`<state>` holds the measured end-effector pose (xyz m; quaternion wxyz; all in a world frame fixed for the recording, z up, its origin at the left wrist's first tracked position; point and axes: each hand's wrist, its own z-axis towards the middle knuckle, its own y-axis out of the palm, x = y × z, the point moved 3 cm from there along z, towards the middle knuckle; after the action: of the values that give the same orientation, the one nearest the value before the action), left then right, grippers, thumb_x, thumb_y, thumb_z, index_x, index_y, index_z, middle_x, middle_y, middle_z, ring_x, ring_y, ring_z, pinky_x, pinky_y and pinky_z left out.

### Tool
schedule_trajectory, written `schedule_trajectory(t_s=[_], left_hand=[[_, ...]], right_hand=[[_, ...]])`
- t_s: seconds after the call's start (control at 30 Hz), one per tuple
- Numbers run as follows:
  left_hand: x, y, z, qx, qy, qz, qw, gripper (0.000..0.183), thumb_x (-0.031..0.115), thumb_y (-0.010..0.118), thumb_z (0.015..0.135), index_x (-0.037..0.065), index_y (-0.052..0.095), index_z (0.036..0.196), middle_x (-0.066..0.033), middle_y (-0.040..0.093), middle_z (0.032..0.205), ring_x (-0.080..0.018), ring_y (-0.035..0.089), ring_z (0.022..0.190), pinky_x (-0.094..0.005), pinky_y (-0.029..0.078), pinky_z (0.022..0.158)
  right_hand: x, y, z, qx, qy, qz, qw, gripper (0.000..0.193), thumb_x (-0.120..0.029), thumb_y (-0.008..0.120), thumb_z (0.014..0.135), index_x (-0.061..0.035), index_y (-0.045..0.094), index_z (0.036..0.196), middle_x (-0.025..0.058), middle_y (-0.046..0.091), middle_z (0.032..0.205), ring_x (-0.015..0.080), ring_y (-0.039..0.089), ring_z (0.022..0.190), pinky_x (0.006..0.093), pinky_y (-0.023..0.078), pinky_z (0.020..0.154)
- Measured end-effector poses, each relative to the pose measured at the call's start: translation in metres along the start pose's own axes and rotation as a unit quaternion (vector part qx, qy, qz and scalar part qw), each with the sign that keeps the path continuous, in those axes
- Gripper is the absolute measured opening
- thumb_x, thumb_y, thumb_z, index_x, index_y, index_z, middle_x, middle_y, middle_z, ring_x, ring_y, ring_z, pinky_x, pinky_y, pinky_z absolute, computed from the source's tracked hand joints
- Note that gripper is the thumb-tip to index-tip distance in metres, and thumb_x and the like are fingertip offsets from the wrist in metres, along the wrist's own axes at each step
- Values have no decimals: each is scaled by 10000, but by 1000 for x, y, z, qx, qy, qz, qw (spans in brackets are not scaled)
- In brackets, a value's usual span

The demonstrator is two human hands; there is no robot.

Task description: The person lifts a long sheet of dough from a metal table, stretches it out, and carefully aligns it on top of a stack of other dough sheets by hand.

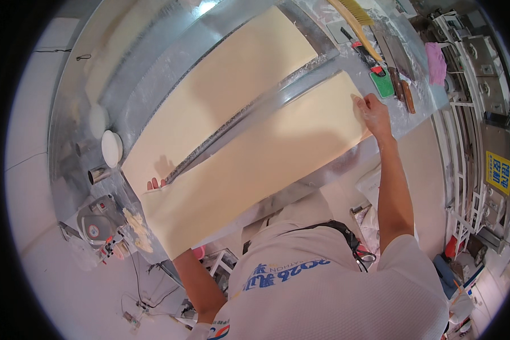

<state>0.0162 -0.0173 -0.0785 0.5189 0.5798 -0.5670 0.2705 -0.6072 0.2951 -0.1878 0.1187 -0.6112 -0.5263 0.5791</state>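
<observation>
Two long pale sheets of dough lie side by side on a floured steel table (147,68). The near sheet (255,164) hangs partly over the table's front edge. My left hand (156,183) is under its left end, with only the fingertips showing past the dough edge. My right hand (373,110) grips the sheet's right end at its far corner. The far sheet (232,85) lies flat beyond a narrow gap of bare metal and no hand touches it.
On the table's right end lie a wooden-handled brush (354,22), a green-handled scraper (379,76), knives (399,62) and a pink cloth (435,61). A white round lid (111,148) and a small metal cup (98,174) sit left. A metal rack (481,113) stands at right.
</observation>
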Motion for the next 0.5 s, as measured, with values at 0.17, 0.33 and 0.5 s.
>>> schedule_trajectory(t_s=[0.17, 0.33, 0.5], left_hand=[[-9, 16, 5, 10, -26, -93, 995, 640, 325, 333, 1183, 104, 161, 1759, -83, 172, 1835, -319, 204, 1673, -537, 157, 1375], [-10, 28, 4, 26, -17, -12, 999, 649, 377, 293, 1194, 94, 137, 1757, -100, 188, 1827, -273, 219, 1672, -512, 170, 1374], [-6, 18, 0, -4, -4, -30, 1000, 652, 294, 378, 1174, 84, 164, 1753, -89, 174, 1832, -322, 218, 1670, -544, 177, 1372]], right_hand=[[26, -11, -21, -21, 2, -45, 999, 449, -480, 702, 1031, -32, 683, 1050, 240, 763, 927, 453, 738, 896, 515, 556, 794], [32, -5, -23, 17, -1, -31, 999, 392, -436, 729, 1024, -49, 672, 1053, 199, 764, 942, 441, 730, 880, 514, 563, 800], [30, 4, -25, 149, -125, -28, 981, 271, -298, 771, 1009, -58, 708, 1119, 145, 711, 1036, 365, 675, 944, 459, 551, 846]])
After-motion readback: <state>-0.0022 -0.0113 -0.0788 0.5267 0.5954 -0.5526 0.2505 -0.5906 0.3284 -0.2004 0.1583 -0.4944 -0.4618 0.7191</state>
